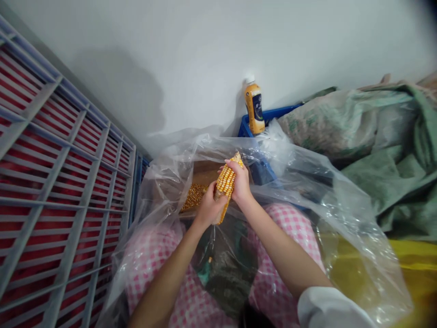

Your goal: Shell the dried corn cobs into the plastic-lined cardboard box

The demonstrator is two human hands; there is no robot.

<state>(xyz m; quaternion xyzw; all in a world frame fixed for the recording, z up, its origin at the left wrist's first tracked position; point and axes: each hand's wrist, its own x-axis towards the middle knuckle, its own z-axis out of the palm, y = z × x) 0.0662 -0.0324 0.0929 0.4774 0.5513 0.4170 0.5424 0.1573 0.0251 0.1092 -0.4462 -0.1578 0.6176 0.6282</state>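
Observation:
An ear of corn (226, 181) with yellow kernels is held tilted between both hands, above my lap. My left hand (210, 206) grips its lower part, where a strip of bare cob shows near the thumb. Around the upper end, close to the pale tip, my right hand (240, 181) is closed. Loose corn kernels (194, 197) lie in a brown cardboard box (206, 172) behind my left hand. Clear plastic sheeting (164, 182) spreads around the box and over my knees.
A plastic crate (63, 150) with red behind its slats stands on the left. A drink bottle (254, 107) stands at a blue basket (261, 168) by the white wall. Green sacks (392, 173) are heaped at right, above a yellow bag (413, 264).

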